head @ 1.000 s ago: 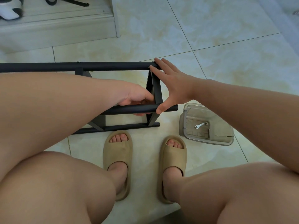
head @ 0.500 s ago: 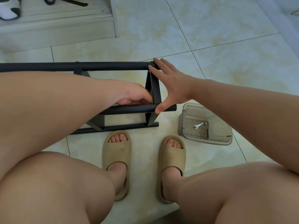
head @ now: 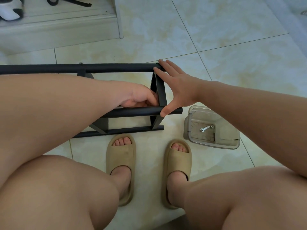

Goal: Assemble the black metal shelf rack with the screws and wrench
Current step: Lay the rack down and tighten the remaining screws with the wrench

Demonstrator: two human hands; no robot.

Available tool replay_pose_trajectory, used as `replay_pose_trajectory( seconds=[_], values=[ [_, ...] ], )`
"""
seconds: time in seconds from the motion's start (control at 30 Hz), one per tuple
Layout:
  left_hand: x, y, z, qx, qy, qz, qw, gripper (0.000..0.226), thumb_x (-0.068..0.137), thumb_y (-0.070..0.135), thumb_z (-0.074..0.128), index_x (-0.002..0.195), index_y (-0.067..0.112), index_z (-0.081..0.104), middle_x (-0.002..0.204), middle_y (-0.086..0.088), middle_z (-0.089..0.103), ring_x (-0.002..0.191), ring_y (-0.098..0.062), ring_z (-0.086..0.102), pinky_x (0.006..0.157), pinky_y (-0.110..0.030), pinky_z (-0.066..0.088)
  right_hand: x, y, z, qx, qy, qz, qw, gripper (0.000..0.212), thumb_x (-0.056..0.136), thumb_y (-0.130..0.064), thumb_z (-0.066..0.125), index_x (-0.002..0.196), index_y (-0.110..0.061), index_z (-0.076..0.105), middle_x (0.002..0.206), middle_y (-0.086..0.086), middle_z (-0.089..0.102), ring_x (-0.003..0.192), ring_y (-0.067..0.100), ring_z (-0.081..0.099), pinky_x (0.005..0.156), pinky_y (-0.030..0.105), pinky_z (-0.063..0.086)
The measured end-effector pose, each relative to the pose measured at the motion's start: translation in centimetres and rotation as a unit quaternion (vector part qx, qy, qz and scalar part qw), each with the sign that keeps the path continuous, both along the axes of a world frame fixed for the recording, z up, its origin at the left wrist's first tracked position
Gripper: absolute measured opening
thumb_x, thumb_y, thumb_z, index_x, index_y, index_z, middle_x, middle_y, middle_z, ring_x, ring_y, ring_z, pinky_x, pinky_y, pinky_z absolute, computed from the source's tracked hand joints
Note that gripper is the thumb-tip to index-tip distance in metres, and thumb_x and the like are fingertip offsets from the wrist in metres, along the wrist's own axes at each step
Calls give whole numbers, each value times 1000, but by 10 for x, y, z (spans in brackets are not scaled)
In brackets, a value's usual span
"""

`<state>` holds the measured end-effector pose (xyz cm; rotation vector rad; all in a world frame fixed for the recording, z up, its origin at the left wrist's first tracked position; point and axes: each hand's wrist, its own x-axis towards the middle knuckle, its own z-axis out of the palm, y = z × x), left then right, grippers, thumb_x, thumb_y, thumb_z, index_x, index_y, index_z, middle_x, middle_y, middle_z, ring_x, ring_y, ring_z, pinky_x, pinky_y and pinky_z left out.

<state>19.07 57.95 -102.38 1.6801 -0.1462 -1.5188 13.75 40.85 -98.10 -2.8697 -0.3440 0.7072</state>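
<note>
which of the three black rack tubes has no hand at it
The nearest tube, by the slippers. The right hand spans the far tube with its fingers and the middle tube with its thumb; the left hand sits behind the middle one.

I'm looking down at a home floor here, plainly domestic. Glossy cream marble-look tiles (head: 216,30) with thin grout lines run right across. Top left, a pale low step (head: 58,29) carries a white-and-black shoe (head: 10,11) and a black strap (head: 71,1). Bare legs and tan foam slides, left slide (head: 121,163) and right slide (head: 178,165), are house wear. The black rack (head: 116,68) lies straight on the tiles, and a clear plastic tub (head: 221,146) beside it holds a small wrench (head: 204,128). Hallway or entry, I can't tell which.
</note>
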Motion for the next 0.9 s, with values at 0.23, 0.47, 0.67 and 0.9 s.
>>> replay_pose_trajectory(
  seconds=[0.23, 0.47, 0.67, 0.9],
  values=[
    [-3, -3, -1, 58, 7, 20, 998, 20, 99, 19, 53, 109, 12, 69, 92, -4, 72, 85, -18, 67, 82, -35, 57, 0, 0, 0, -1, -2, 1, 1000, 152, 50, -87, 73, 161, -21, -8, 167, -1, -22, 153, 19, -21, 124, 42, 5],
    [-2, -3, -3, 62, 3, -1, 998, 31, 96, 16, 58, 124, 4, 66, 114, -12, 69, 100, -22, 64, 94, -36, 54, 0, -1, -1, 0, -1, -1, 1000, 153, 48, -90, 70, 161, -22, -8, 167, -2, -22, 153, 17, -21, 124, 44, 6],
    [0, -2, -6, 37, -3, -2, 999, 28, 95, 8, 58, 121, 0, 65, 114, -16, 69, 99, -25, 65, 99, -39, 53, 0, -1, -2, 5, 1, -1, 1000, 154, 47, -91, 68, 161, -22, -8, 167, -2, -22, 153, 17, -21, 124, 44, 6],
    [1, -1, -6, 9, 2, -9, 1000, 15, 94, 3, 57, 100, 6, 71, 89, -8, 74, 82, -20, 69, 94, -37, 54, 0, -1, -1, 4, 0, -2, 1000, 155, 44, -93, 64, 161, -22, -8, 167, -2, -22, 153, 17, -21, 124, 43, 6]
  ],
)
